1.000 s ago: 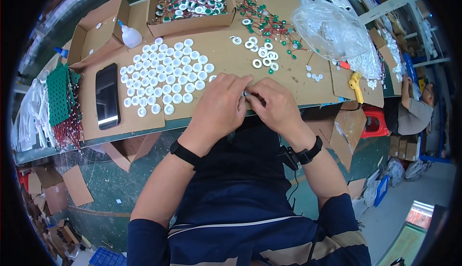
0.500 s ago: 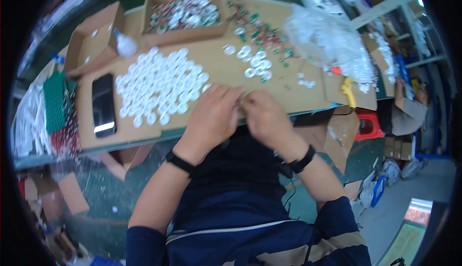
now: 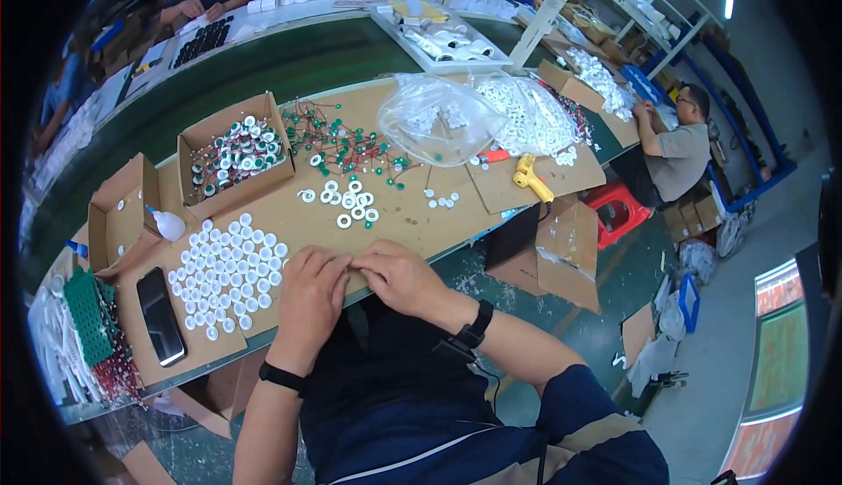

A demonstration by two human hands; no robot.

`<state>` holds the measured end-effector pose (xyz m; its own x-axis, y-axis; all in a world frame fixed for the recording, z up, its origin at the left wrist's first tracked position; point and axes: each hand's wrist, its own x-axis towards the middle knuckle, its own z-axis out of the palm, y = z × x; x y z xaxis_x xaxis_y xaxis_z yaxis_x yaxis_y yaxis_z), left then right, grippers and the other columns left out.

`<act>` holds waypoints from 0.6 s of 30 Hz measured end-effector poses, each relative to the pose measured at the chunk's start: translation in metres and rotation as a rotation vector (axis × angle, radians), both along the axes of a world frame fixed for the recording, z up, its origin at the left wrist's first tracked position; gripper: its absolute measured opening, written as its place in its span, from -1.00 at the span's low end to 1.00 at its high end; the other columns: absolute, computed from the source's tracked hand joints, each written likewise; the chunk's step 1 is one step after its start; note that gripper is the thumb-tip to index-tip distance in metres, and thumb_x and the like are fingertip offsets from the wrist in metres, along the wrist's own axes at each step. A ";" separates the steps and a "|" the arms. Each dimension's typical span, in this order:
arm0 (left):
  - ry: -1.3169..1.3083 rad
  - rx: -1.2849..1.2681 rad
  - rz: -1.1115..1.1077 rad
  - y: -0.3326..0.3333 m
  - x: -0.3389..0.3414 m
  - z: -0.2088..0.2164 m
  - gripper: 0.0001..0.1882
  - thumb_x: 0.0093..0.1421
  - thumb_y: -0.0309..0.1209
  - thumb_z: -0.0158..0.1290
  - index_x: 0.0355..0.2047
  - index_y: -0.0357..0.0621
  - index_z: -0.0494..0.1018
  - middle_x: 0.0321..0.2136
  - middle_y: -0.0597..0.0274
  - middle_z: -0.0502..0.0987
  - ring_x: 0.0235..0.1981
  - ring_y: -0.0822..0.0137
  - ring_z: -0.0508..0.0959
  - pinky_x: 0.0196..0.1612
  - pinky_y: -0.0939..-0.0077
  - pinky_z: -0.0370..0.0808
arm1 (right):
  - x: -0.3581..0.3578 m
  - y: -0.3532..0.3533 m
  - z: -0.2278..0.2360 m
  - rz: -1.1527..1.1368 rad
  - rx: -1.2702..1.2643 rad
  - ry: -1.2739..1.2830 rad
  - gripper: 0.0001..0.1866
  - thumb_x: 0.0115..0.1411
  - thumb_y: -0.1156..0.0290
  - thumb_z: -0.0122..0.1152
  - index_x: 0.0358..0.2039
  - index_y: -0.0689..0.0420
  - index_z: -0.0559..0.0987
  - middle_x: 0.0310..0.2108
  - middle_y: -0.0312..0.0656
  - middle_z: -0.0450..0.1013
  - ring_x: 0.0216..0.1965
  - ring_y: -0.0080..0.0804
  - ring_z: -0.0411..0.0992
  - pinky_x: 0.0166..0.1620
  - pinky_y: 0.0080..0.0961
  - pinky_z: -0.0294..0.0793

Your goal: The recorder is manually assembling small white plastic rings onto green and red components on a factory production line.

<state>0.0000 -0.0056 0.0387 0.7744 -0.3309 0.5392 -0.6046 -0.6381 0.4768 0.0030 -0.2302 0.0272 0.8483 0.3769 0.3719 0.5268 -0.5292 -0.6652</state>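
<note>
Left hand (image 3: 311, 285): over the bench (image 3: 456, 238) edge, fingers bent, tips drawn toward the right hand; how tightly they close, and on what, I cannot tell.
Right hand (image 3: 399, 278): angled in from 4 o'clock, thumb and fingers curled close, tips meeting or nearly meeting the left's; anything pinched is hidden. The posture would suit something small.
Caps (image 3: 231, 267): white, round, one loose layer at 9 o'clock, the nearest just beside the left hand; perhaps spread for easy picking.
Rings (image 3: 350, 199): a small white cluster at 12 o'clock, seemingly within either hand's reach.
Wired discs (image 3: 342, 141): green with red wires, tangled beyond the rings.
Box (image 3: 256, 183): at 10 to 11 o'clock, its walls likely containing the heap inside.
Bag (image 3: 438, 125): clear plastic, at 1 o'clock.
Bottle (image 3: 169, 225): white, between 9 and 10 o'clock.
Phone (image 3: 161, 317): flat, between 8 and 9 o'clock, apparently clear of the caps.
Co-worker (image 3: 680, 150): seated far off, 2 o'clock.
</note>
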 end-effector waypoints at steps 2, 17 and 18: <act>0.014 0.028 -0.048 0.004 0.002 -0.002 -0.77 0.27 -0.56 0.38 -0.06 -0.16 0.75 -0.05 0.09 0.74 0.12 -0.08 0.67 0.23 0.00 0.57 | -0.001 -0.016 0.005 -0.027 -0.028 -0.011 -0.76 0.38 0.57 0.37 0.02 0.20 0.82 -0.09 -0.03 0.69 -0.04 0.06 0.69 0.04 -0.13 0.71; -0.073 0.172 0.204 0.050 0.027 0.000 -0.80 0.29 -0.57 0.35 -0.08 -0.18 0.75 -0.01 0.09 0.73 0.19 -0.04 0.67 0.30 0.01 0.56 | 0.034 -0.116 0.015 -0.500 -0.245 -0.257 -0.83 0.38 0.54 0.42 -0.05 0.21 0.83 -0.11 -0.04 0.69 -0.03 0.03 0.67 0.05 -0.11 0.69; -0.060 0.181 0.221 0.048 0.027 0.001 -0.79 0.30 -0.56 0.35 -0.06 -0.19 0.74 0.01 0.08 0.73 0.20 -0.04 0.66 0.31 0.01 0.56 | 0.034 -0.113 0.014 -0.476 -0.271 -0.286 -0.83 0.37 0.54 0.44 -0.06 0.21 0.83 -0.11 -0.06 0.68 -0.02 0.03 0.65 0.06 -0.10 0.68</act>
